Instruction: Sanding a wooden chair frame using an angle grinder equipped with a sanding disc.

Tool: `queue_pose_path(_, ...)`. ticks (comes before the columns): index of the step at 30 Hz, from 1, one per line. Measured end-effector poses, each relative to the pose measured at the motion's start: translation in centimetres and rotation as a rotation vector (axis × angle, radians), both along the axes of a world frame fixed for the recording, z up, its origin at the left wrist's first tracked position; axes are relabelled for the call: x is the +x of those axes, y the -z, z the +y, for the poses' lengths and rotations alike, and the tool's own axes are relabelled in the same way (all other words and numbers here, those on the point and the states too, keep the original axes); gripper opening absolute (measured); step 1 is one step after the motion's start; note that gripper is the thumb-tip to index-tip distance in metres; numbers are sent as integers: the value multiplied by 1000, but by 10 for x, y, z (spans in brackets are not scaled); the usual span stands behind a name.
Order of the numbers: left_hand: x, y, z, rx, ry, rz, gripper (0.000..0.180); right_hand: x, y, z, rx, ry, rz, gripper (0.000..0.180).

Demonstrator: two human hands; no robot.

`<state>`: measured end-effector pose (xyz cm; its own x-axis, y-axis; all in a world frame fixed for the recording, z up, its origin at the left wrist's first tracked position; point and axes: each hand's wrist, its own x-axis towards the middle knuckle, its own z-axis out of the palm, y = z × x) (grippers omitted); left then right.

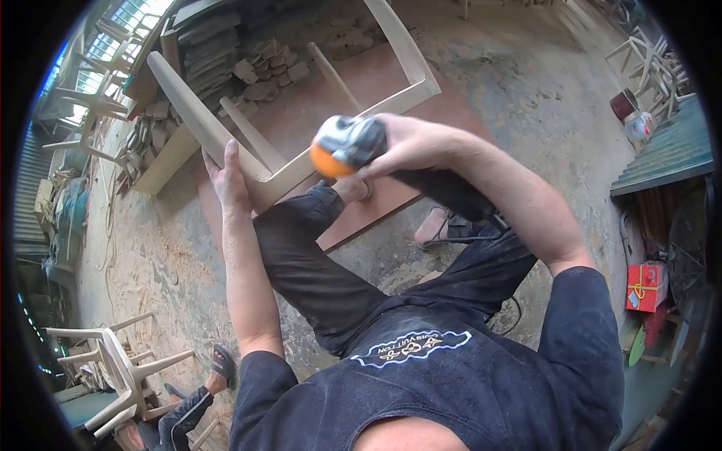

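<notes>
A pale wooden chair frame (pixel 289 179) lies tilted in front of me, its legs pointing away. My left hand (pixel 227 179) grips it at the left corner, where a leg meets the rail; the thumb shows on top and most of the other fingers are hidden behind the wood. My right hand (pixel 410 141) is wrapped round a power sander (pixel 353 143), grey and black with an orange part, slightly blurred. The sander is at the middle of the rail; whether it touches the wood I cannot tell. A black part of it extends under my right forearm.
A reddish-brown board (pixel 361 218) lies on the floor beneath the frame. Wood offcuts (pixel 263 71) are heaped beyond it. Another chair frame (pixel 120 368) stands at lower left, near another person's foot (pixel 218 382). A red box (pixel 645 287) sits at right below a green-grey bench (pixel 665 154).
</notes>
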<state>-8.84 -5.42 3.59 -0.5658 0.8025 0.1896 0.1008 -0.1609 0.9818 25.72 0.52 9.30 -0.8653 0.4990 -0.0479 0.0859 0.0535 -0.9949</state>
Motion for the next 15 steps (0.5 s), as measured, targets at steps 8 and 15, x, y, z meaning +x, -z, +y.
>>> queue_pose_path(8, 4, -10, -4, -51, -19, -21, 89, 89, 11, -18, -147, 669, -96, 47)
queue_pose_path(15, -6, 3, 0, -43, -6, -4, 87, -3, 42, -81, 122, 378, -66, 73)
